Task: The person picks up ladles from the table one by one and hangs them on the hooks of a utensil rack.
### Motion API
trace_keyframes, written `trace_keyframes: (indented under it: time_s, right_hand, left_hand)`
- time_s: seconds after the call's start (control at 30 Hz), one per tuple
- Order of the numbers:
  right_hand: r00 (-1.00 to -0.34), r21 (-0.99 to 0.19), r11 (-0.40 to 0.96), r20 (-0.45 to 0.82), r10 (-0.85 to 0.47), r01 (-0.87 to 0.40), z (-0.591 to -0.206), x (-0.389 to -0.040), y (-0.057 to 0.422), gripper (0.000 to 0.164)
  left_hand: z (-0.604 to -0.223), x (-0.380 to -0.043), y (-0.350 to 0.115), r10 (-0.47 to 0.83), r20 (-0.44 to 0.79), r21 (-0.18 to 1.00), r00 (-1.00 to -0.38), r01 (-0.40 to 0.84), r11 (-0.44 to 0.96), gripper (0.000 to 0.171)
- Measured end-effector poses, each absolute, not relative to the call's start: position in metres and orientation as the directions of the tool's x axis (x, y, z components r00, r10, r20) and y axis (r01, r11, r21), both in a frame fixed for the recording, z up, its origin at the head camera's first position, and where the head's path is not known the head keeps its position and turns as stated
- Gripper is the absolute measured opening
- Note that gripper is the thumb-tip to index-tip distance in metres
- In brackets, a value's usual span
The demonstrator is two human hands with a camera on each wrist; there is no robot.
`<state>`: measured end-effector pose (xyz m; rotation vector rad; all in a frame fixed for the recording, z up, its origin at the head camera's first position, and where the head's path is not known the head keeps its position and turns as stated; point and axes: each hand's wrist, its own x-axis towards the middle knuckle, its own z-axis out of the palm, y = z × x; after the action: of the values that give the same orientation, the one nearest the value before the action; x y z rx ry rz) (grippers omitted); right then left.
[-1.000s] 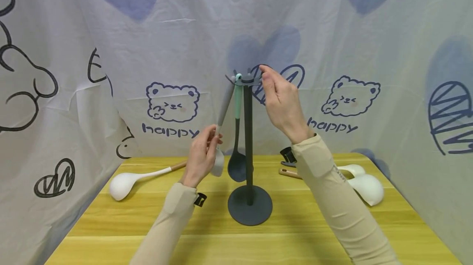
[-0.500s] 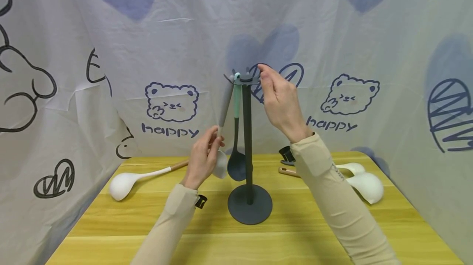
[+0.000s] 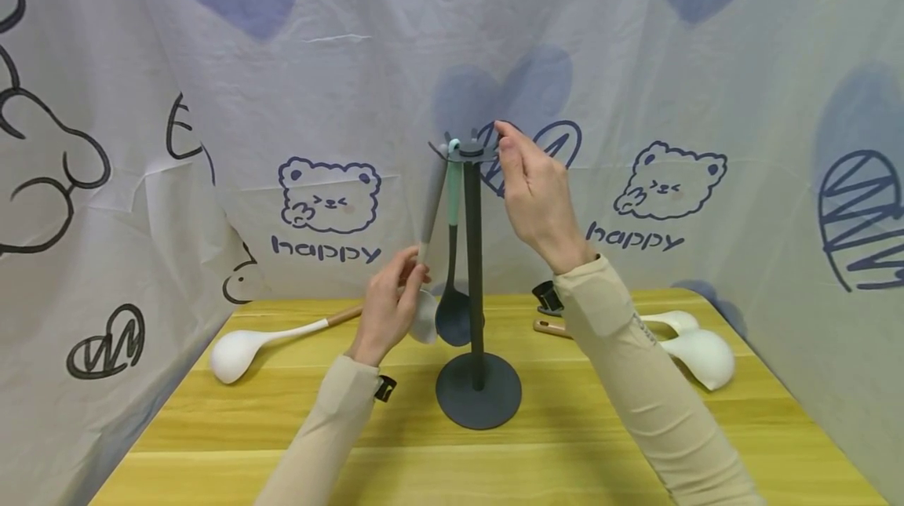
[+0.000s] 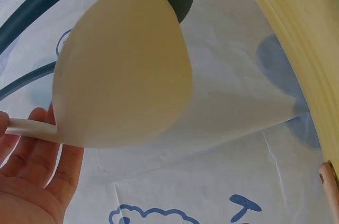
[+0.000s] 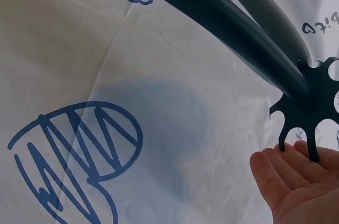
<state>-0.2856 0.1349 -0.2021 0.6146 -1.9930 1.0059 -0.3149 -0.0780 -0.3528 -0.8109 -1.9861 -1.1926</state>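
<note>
My left hand (image 3: pixel 388 302) pinches the pale neck of a spoon with a grey handle (image 3: pixel 434 200); its handle top is right at a left hook of the dark utensil rack (image 3: pixel 475 271). The spoon's broad, smooth cream head (image 4: pixel 122 70) fills the middle of the left wrist view. Beside it, a dark ladle (image 3: pixel 453 318) with a mint handle hangs from the rack. My right hand (image 3: pixel 540 192) is raised at the rack's top right. In the right wrist view its fairly straight fingers (image 5: pixel 286 171) touch the hooks of the rack's top.
A white ladle (image 3: pixel 236 353) with a wooden handle end lies at the table's left. On the right, two more white-headed utensils (image 3: pixel 702 357) lie partly behind my right sleeve. A printed cloth (image 3: pixel 395 82) stands behind and beside the wooden table (image 3: pixel 395 475).
The spoon's lower end has swung slightly right toward the dark ladle and turned, its head showing rounder. My left hand moved slightly with it; my right hand stays at the rack top.
</note>
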Motion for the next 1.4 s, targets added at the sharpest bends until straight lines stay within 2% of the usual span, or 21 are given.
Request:
trace_keyframes:
  time_s: [0.37,0.5,0.7,0.8,1.2,1.4]
  right_hand:
    - [-0.573,-0.462,0.529,0.818,-0.056,-0.711,-0.208,-0.286,0.135,0.046]
    - [-0.59,-0.471,0.514,0.803,-0.085,-0.716,-0.213,-0.286,0.135,0.053]
    - [-0.57,-0.461,0.483,0.816,-0.101,-0.745,-0.22,-0.288,0.133,0.071]
    - [-0.565,-0.461,0.479,0.82,-0.093,-0.747,-0.221,-0.289,0.134,0.075]
    - [-0.602,-0.493,0.513,0.796,-0.061,-0.703,-0.245,-0.293,0.151,0.06]
    - [-0.663,-0.533,0.536,0.746,-0.067,-0.654,-0.271,-0.296,0.161,0.052]
  left_hand:
    - [-0.367,-0.313,-0.09,0.121,0.759,0.546,-0.64,0.727,0.416,0.023]
    - [-0.371,-0.312,-0.096,0.099,0.741,0.568,-0.664,0.699,0.434,0.024]
    - [-0.378,-0.311,-0.103,0.103,0.72,0.588,-0.687,0.682,0.434,0.025]
    - [-0.381,-0.311,-0.106,0.1,0.698,0.612,-0.709,0.663,0.431,0.026]
    - [-0.386,-0.319,-0.122,0.013,0.623,0.699,-0.782,0.563,0.441,0.028]
    - [-0.393,-0.327,-0.133,-0.011,0.541,0.742,-0.841,0.472,0.476,0.026]
